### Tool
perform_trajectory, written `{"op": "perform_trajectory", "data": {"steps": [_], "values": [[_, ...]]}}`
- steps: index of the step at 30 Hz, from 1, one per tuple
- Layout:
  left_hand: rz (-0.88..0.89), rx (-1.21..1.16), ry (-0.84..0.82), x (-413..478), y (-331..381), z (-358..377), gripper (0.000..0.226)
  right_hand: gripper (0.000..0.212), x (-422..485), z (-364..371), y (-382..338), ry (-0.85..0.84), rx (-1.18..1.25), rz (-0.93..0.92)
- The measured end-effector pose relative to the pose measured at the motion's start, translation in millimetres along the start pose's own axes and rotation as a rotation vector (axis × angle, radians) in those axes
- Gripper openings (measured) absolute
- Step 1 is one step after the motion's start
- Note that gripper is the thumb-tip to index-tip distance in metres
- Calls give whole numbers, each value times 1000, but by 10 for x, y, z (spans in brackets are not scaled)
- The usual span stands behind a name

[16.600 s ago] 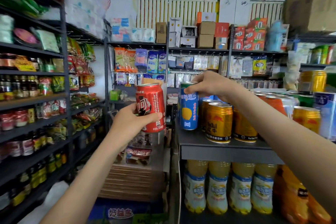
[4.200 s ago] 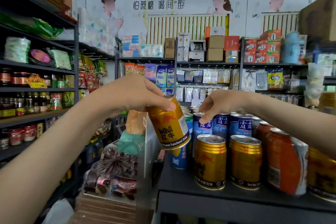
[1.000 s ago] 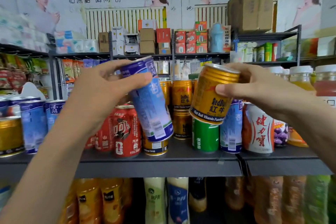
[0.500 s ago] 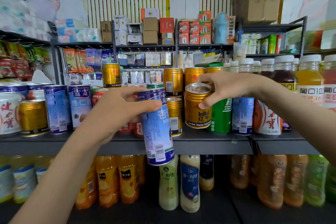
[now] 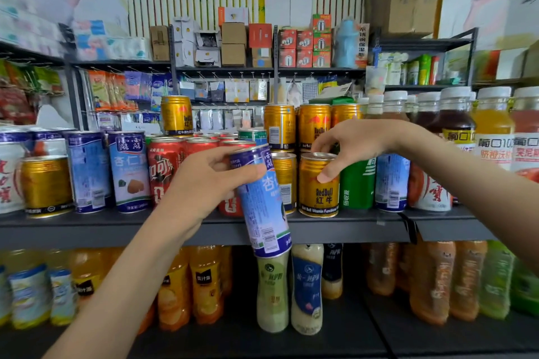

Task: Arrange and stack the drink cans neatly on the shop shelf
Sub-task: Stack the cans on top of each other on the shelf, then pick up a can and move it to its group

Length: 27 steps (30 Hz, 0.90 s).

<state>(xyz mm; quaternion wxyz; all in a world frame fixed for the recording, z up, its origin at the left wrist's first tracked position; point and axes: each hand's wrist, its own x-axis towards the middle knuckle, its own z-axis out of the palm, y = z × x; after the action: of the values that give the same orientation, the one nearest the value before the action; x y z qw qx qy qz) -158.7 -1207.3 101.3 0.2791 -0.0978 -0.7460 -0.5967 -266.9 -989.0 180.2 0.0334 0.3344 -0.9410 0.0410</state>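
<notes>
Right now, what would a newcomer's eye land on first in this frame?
The left hand, dead centre, grips a tall blue-and-white can, tilted in front of the shelf edge. Just beside it, the right hand holds a gold Red Bull can by its top; that can stands on the shelf next to a green can. Behind them, gold cans are stacked two high.
</notes>
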Motion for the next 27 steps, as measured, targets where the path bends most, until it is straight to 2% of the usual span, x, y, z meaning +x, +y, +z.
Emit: {"op": "perform_trajectory", "data": {"steps": [3,8,11,14,16,18,21,24,27], "values": [[58,22,38,-26,-57,4,24,69,11,15,-19,-19,-1,27],[30,-9,11,-15,-78,-22,28,70,-30,99,-68,60,-235,102],[1,-21,-36,-38,-115,-20,29,76,-91,209,-106,195,-311,127],[-25,-21,-52,-106,-169,-7,30,77,-232,361,-228,440,-305,92],[-42,-32,-56,-182,-205,-7,27,70,-381,500,-405,640,-83,2],[-60,-53,-72,-305,-230,-16,24,67,-545,707,-644,679,324,-78],[-99,-117,-93,-560,-288,-38,22,73,-704,1168,-943,441,809,-93],[-165,-188,-45,-854,-400,-59,23,44,-746,1644,-1093,166,1140,-117],[-266,-185,44,-1179,-568,-124,29,32,-809,2016,-1231,35,1296,-124]]}}
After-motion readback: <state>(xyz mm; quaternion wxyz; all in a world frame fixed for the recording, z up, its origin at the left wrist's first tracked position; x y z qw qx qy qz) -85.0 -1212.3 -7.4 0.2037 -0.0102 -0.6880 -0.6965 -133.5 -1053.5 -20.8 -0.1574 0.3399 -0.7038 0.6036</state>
